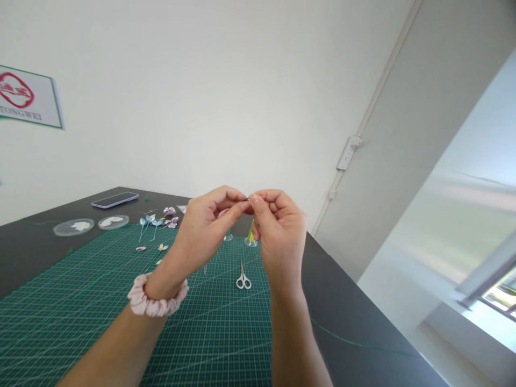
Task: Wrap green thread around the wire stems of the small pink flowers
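Observation:
Both hands are raised above the cutting mat [226, 333], fingertips almost meeting. My left hand [213, 217] pinches a thin green thread or wire [245, 199] between thumb and forefinger. The thumb and fingers of my right hand [278, 220] are closed on its other end, where a fine pale strand shows. A pinkish bit [223, 213] appears by my left palm; whether it is held I cannot tell. Behind the hands stand a yellow-green spool of thread [251, 235] and a green spool [228, 236], both partly hidden. Small white-handled scissors [243, 280] lie on the mat below.
Blue flowers [151, 221] and purple flowers [171, 221] on wire stems lie at the back left. Loose petals [162, 247], two shallow clear dishes [73, 227] with white pieces, and a phone [115, 200] are around them. A green thread [355, 343] trails over the black table [342, 301].

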{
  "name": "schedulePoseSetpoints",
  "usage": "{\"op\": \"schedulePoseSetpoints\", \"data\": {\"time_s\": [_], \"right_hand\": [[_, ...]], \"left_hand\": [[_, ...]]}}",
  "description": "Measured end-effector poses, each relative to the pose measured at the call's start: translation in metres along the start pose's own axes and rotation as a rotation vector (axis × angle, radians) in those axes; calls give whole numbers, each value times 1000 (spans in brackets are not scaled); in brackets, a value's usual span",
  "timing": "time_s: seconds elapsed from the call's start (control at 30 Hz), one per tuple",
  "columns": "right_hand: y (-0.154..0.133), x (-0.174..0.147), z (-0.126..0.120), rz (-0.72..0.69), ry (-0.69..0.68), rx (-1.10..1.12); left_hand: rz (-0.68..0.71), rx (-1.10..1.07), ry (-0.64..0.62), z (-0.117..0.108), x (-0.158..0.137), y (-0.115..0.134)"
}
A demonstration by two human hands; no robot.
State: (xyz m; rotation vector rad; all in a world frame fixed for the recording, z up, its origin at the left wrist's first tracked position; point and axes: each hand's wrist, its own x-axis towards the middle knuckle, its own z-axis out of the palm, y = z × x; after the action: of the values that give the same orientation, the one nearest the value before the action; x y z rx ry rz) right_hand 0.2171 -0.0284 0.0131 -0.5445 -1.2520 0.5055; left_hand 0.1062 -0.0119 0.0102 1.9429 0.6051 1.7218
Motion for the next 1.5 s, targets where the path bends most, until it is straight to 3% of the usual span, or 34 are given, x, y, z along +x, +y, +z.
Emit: {"op": "schedulePoseSetpoints", "data": {"time_s": [0.17,0.37,0.53,0.83,1.1,1.33,1.5], "right_hand": [[-2,-1,1,19,11,3],[-1,2,-9,62,-88,60],[-1,2,-8,40,-57,53],[-2,0,-3,43,-36,34],[-3,-2,-4,20,4,58],[-4,-7,5,-48,38,-7],[-6,-8,3,-35,27,2]], "left_hand": [[69,6,36,-1,1,-2],[28,31,-42,-7,1,0],[-2,-106,-59,-5,3,-1],[39,-17,30,-5,0,-3],[2,-177,8,-4,-1,-10],[77,-286,151,6,-2,-12],[56,-281,132,4,-2,-11]]}}
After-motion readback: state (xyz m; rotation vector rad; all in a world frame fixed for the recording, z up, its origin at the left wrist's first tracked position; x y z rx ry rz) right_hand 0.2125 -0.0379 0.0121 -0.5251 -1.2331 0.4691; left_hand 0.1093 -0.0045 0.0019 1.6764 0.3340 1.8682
